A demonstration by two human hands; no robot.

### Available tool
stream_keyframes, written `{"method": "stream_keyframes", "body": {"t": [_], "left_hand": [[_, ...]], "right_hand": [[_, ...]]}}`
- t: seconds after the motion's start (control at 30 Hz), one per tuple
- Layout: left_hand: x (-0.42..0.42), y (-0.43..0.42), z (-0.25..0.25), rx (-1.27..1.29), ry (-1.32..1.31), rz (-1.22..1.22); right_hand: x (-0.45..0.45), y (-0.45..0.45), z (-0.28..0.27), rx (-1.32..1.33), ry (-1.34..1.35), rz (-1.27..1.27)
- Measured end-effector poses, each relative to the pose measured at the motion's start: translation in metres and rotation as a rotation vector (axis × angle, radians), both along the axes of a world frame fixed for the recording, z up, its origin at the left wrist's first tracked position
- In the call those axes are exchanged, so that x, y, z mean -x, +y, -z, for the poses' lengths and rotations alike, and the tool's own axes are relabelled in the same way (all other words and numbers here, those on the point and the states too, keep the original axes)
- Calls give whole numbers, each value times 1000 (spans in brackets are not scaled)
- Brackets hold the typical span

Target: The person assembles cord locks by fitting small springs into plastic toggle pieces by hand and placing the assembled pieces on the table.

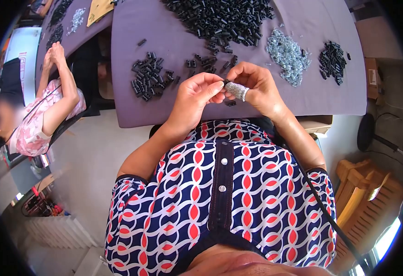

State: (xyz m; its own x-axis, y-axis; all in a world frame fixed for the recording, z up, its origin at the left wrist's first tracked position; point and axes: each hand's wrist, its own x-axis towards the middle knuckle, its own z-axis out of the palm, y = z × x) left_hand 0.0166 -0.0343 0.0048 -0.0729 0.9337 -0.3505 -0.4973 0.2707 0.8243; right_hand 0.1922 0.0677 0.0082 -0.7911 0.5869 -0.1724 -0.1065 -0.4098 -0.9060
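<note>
My left hand is closed in a pinch at the near part of the table, its thumb and fingertips meeting on a small black plastic part. Against the same part presses my right hand, also pinched. A grey knitted finger sleeve covers its thumb. Fingers hide much of the part, so its exact shape is unclear. Just beyond my hands lies a loose cluster of black pieces. To the left is a pile of short black tubes.
A large heap of black tubes covers the far middle of the purple cloth. At right lie a pile of clear pieces and a smaller black pile. A co-worker sits at left. A wooden chair stands right.
</note>
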Motion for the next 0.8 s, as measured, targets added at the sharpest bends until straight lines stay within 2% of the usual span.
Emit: {"method": "stream_keyframes", "body": {"t": [0.17,0.27,0.57,0.8], "left_hand": [[1,-1,0,12,-11,-16],[2,-2,0,32,-64,-45],[0,-4,4,15,-92,-24],[6,-2,-5,-51,259,107]], "right_hand": [[4,-6,-5,-62,38,173],[-5,1,-5,-105,-59,68],[-7,-1,-1,-208,-47,40],[-8,3,-25,-496,-203,8]]}}
